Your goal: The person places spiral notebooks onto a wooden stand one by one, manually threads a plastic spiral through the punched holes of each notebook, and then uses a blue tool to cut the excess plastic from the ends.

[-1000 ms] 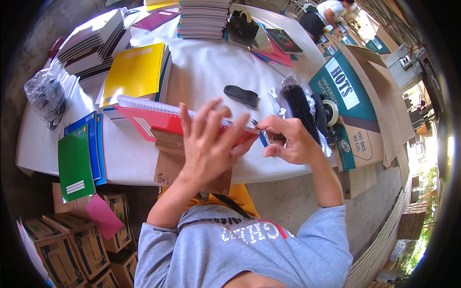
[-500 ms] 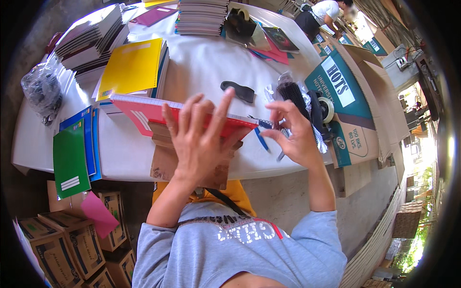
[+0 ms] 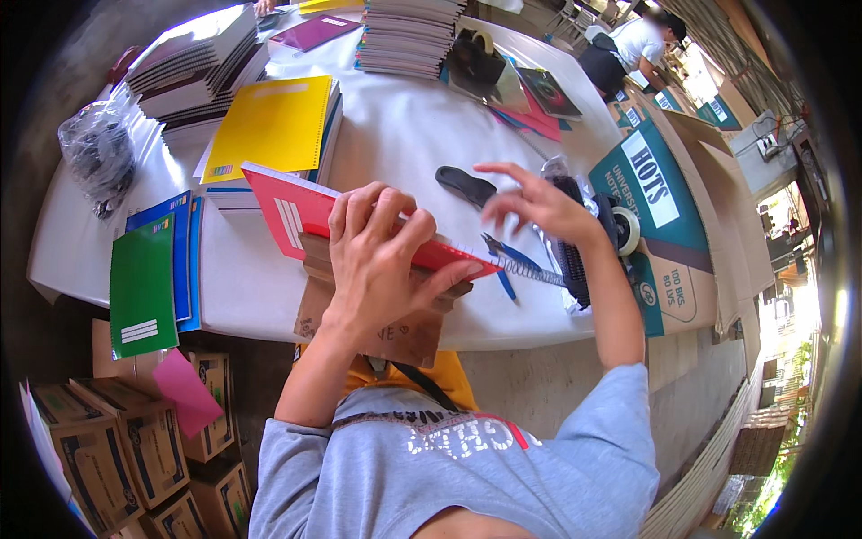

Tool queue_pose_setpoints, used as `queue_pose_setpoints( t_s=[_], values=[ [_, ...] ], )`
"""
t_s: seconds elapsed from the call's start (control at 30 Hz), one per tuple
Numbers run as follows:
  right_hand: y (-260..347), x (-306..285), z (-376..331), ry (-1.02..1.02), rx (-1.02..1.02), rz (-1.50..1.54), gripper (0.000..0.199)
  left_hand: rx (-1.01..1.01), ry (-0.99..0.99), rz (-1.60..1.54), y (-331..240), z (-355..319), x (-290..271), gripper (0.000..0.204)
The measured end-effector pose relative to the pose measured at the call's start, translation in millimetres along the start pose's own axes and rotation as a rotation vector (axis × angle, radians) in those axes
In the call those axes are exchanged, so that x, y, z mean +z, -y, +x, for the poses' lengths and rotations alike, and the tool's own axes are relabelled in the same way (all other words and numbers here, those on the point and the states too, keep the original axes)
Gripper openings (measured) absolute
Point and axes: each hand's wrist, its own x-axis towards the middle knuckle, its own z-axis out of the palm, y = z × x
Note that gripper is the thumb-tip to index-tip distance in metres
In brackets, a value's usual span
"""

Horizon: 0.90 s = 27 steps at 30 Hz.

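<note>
1. The left hand [image 3: 375, 260] grasps the red notebook [image 3: 305, 216], its fingers curled over the upper edge and the thumb pressed along the near side. The notebook stands tilted, its cover reaching out to the left of those fingers, with a cardboard support [image 3: 413, 334] just below them.

2. The right hand [image 3: 543, 208] looks released: its fingers are spread, blurred, and no object shows in them. It hangs over the table, to the right of the notebook's end.

3. Just below the right fingers lie dark pliers [image 3: 499, 246] with blue handles, and a wire coil [image 3: 537, 273] beside them. Whether this coil joins the notebook, I cannot tell.

4. As far as shows, the work on the red notebook seems partway along: it is up on its support and held firm, but the left fingers hide much of the upper edge, so how much of it is bound is unclear.

5. Beyond the left fingers, the yellow notebook [image 3: 274, 121] shows a coil down its right edge and looks done.

6. Judged from this, checking or finishing the red notebook's edge remains; the pliers rest ungripped.
</note>
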Motion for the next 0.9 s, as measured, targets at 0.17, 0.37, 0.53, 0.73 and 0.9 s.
queue_pose_setpoints(
  t_s=[0.17, 0.37, 0.53, 0.73, 0.9],
  values=[
    [-102, -10, 73, -0.155, 0.183, -1.11, 0.058, 0.091, 0.08, -0.047, 16, -7, -6, 0.042],
    [-173, -25, 101, -0.693, -0.091, -1.078, 0.052, 0.071, 0.038, -0.047, 5, -1, 0, 0.045],
    [-56, 13, 38, -0.285, -0.664, 0.671, 0.016, -0.012, -0.023, -0.037, -1, -3, -2, 0.048],
    [-19, 37, -6, -0.105, -0.618, 0.009, 0.014, -0.022, -0.06, -0.076, -7, -3, 5, 0.048],
    [-8, 29, -5, -0.156, -0.688, -0.082, 0.004, -0.023, -0.075, -0.06, -6, 0, 6, 0.048]
  ],
)
